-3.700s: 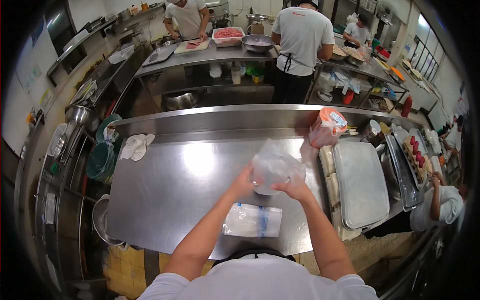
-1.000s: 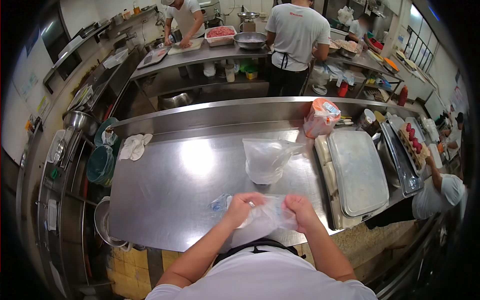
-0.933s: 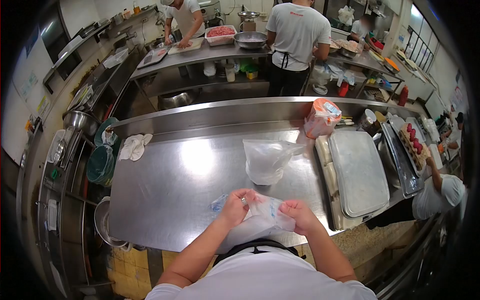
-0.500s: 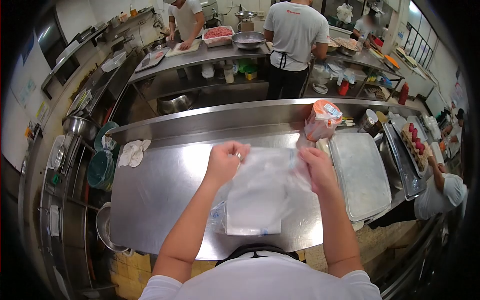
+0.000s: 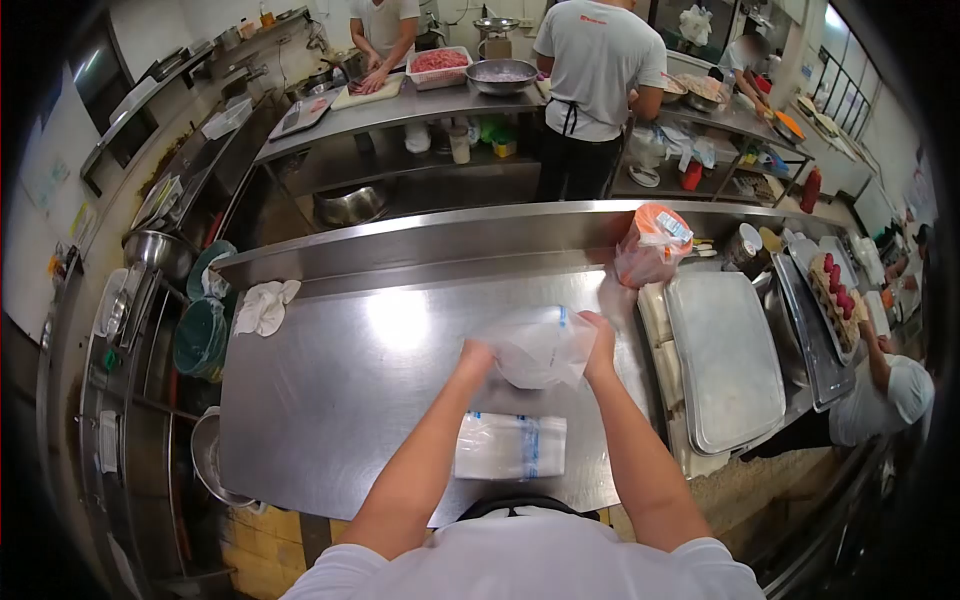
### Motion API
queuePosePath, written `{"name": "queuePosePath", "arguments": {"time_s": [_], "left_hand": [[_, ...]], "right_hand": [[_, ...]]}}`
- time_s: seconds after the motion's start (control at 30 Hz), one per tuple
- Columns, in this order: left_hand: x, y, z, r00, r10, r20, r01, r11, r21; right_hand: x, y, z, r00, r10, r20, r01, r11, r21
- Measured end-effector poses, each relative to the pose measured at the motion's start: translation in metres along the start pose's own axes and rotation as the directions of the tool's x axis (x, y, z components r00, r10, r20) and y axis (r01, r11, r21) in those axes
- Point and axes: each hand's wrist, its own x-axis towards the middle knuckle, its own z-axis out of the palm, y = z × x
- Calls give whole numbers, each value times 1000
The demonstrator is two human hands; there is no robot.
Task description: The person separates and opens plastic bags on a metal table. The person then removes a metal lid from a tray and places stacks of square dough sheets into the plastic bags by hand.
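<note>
The plastic bag (image 5: pixel 541 360) is between my left hand (image 5: pixel 478 358) and right hand (image 5: pixel 601 348), just past a flat packet (image 5: pixel 490 450) of clear plastic with blue print that lies nearest me on the worktop (image 5: pixel 320 400). My left fingers are lost behind the film, so I can't tell if they pinch or lie spread; the right hand curves round the opposite edge, its fingertips hidden too. I'd judge this bag opened out, since it bulges rather than lying flat; I can't make out anything inside, and no knot shows. The packet lies flat, not opened out. Further right sits a lidded tray (image 5: pixel 725 360); leftward, a crumpled cloth (image 5: pixel 266 308); beyond the tray, an orange tub (image 5: pixel 648 255) in plastic. Across the way, a co-worker (image 5: pixel 598 75) stands beside a steel bowl (image 5: pixel 501 86).
</note>
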Motion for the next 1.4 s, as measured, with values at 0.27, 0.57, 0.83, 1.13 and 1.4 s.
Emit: {"name": "queuePosePath", "arguments": {"time_s": [0.27,0.57,0.83,1.13,1.4], "left_hand": [[-83,64,-20,837,495,233,-518,854,43],[-69,24,-1,827,446,341,-551,527,647],[-87,22,-3,894,384,229,-414,518,748],[-222,-54,-25,945,306,117,-280,569,773],[-260,-89,-13,881,445,163,-367,422,829]], "right_hand": [[-45,-58,-18,825,-438,358,519,837,-173],[-37,-17,-8,804,-102,586,272,939,-210],[-48,0,-11,821,-108,561,302,916,-266],[-189,115,6,773,447,450,-254,868,-426],[-188,98,17,882,218,417,-17,901,-434]]}}
